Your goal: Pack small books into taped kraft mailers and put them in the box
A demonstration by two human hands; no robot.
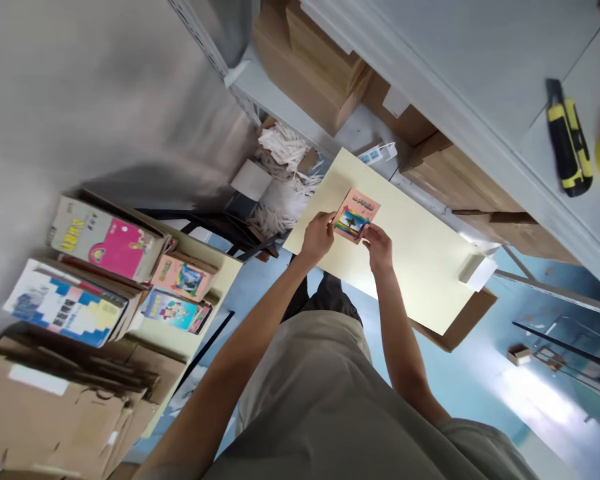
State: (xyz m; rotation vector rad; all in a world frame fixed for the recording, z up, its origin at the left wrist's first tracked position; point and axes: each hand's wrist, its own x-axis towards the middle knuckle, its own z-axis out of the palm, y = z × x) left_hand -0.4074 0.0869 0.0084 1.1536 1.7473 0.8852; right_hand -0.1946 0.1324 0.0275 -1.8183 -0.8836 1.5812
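Observation:
A small pink book (pixel 356 215) with a rainbow-framed picture on its cover is held over the pale yellow table (pixel 420 267). My left hand (pixel 319 238) grips its left edge, fingers closed on it. At the lower right corner of the cover, my right hand (pixel 379 247) pinches the book between thumb and fingers. The cover faces up towards me. Whether the book touches the tabletop, I cannot tell.
Stacks of books (pixel 107 243) and flattened cardboard (pixel 55 413) lie on a side table at left. Cardboard boxes (pixel 320 67) fill a shelf behind. A yellow-black utility knife (pixel 569 140) lies on the upper shelf. A white box (pixel 477 270) sits at the table's right end.

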